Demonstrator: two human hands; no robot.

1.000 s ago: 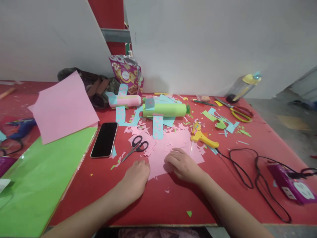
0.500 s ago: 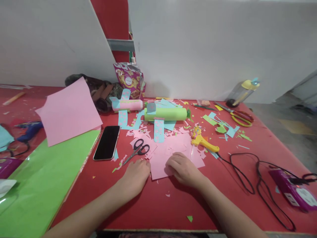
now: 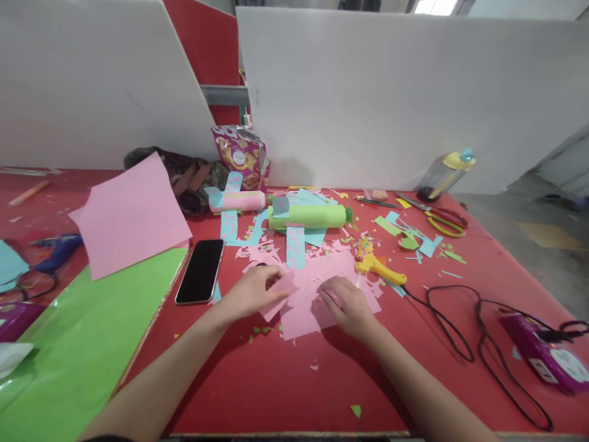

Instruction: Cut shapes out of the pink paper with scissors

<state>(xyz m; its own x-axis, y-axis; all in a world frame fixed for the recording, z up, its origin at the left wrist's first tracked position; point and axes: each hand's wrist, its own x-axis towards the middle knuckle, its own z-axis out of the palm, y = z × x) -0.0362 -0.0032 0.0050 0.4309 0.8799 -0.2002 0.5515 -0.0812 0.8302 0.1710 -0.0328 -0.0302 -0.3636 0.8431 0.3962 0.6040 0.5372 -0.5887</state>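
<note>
My left hand (image 3: 255, 291) pinches a small piece of pink paper (image 3: 278, 301) between thumb and fingers, raised a little off the table. Behind that hand the small scissors are nearly all hidden. Just above a larger pink paper sheet (image 3: 297, 322), my right hand (image 3: 347, 307) has its fingers bent together; whatever they grip is too small to tell. Beyond both hands lie a green paper-covered tube (image 3: 317, 216) and a pink one (image 3: 243, 201), each with blue patterned paper strips. The yellow hot glue gun (image 3: 377, 267) rests to the right of the sheet.
Left of my hands are a phone (image 3: 200, 271), green paper (image 3: 87, 344) and pink sheets (image 3: 133, 215). Paper scraps litter the red table. At right lie large scissors (image 3: 444, 221), a bottle (image 3: 446, 175), and a black cord (image 3: 453, 331) running to a purple power strip (image 3: 547, 356).
My left hand has lifted from the table and now holds a pink paper piece, covering the small scissors. The right hand has shifted slightly right, with its fingers drawn together. Green scraps now show below the left hand.
</note>
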